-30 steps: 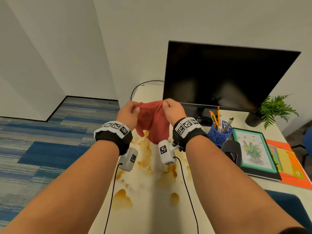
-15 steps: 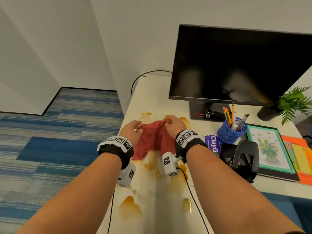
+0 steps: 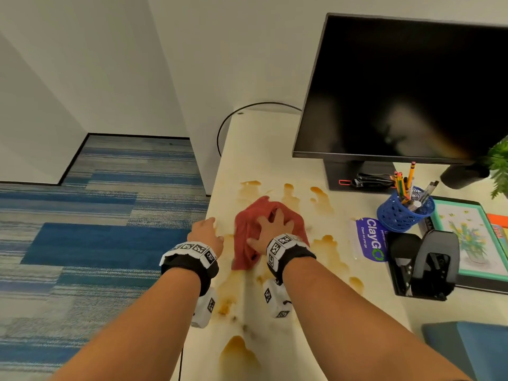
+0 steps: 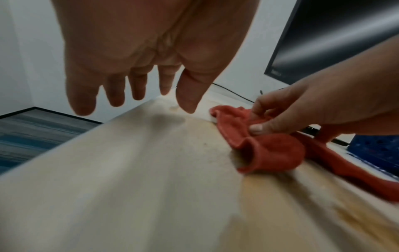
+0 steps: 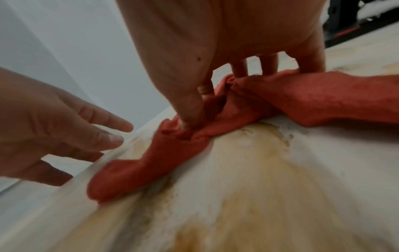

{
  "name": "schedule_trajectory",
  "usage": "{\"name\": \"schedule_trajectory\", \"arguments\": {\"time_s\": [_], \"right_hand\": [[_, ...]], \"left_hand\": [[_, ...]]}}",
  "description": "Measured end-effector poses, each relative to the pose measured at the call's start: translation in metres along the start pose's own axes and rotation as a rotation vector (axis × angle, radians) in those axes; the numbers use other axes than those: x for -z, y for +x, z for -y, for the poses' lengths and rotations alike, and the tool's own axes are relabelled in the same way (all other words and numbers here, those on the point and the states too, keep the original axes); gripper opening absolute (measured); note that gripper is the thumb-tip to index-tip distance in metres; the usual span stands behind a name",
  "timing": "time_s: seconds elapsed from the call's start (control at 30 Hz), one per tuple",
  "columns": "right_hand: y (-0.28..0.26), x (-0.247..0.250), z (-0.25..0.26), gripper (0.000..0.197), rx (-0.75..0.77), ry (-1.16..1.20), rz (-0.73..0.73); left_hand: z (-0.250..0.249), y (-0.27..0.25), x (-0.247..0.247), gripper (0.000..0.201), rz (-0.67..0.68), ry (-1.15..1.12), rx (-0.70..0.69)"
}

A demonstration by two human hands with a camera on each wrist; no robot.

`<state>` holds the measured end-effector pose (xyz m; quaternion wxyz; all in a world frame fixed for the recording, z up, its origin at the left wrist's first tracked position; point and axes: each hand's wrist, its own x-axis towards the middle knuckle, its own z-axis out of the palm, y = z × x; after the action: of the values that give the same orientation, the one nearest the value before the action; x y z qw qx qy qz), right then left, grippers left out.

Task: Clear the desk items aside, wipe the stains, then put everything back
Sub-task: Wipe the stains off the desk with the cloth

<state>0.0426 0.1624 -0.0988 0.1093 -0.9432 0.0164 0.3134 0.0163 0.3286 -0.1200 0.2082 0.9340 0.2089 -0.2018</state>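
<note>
A crumpled red cloth [image 3: 247, 229] lies on the white desk [image 3: 258, 149] among several brown stains [image 3: 328, 251]. My right hand [image 3: 275, 226] presses down on the cloth with fingers spread; in the right wrist view its thumb [image 5: 190, 109] digs into a fold of the cloth [image 5: 313, 98]. My left hand [image 3: 206, 232] is open just left of the cloth at the desk's left edge and holds nothing. In the left wrist view its fingers [image 4: 134, 92] hang straight above the desk, apart from the cloth [image 4: 270, 153].
To the right stand a black monitor [image 3: 398, 86], a blue pen cup [image 3: 404, 213], a ClayGo wipes pack [image 3: 369, 240], a black hole punch [image 3: 423, 265], a framed flower picture [image 3: 467, 237] and a plant [image 3: 497, 166]. Carpeted floor [image 3: 96, 229] drops off on the left.
Both hands brought the cloth down from mid-air onto the stained desk. The left hand let go and moved left; the right hand now lies spread on top of the cloth.
</note>
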Motion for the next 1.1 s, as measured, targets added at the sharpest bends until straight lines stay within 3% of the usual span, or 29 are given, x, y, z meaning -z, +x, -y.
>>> {"name": "schedule_trajectory", "arguments": {"time_s": [0.13, 0.27, 0.37, 0.43, 0.53, 0.7, 0.9, 1.1], "right_hand": [[0.008, 0.006, 0.0, 0.036, 0.028, 0.023, -0.173], [0.024, 0.041, -0.008, 0.041, -0.073, 0.195, -0.363], [0.037, 0.061, -0.027, 0.054, -0.213, 0.329, -0.493], [0.047, 0.066, -0.044, 0.071, -0.324, 0.305, -0.386], [0.062, 0.049, -0.057, 0.069, -0.488, 0.199, -0.154], [0.085, 0.036, -0.046, 0.072, -0.559, 0.229, -0.171], [0.103, 0.046, -0.017, 0.074, -0.353, 0.08, -0.122], [0.089, 0.027, 0.036, 0.072, 0.141, -0.156, -0.044]], "left_hand": [[0.01, 0.015, 0.001, 0.059, 0.088, -0.013, 0.069], [0.013, 0.029, 0.001, 0.062, 0.157, -0.041, 0.06], [0.011, 0.032, 0.003, 0.052, 0.168, -0.024, 0.061], [0.012, 0.032, 0.004, 0.051, 0.168, -0.019, 0.071], [0.013, 0.034, 0.001, 0.052, 0.16, -0.002, 0.076], [0.015, 0.041, -0.002, 0.044, 0.168, 0.022, 0.058], [0.019, 0.041, -0.005, 0.043, 0.142, -0.013, 0.034], [0.023, 0.037, -0.002, 0.042, 0.123, -0.042, 0.016]]}}
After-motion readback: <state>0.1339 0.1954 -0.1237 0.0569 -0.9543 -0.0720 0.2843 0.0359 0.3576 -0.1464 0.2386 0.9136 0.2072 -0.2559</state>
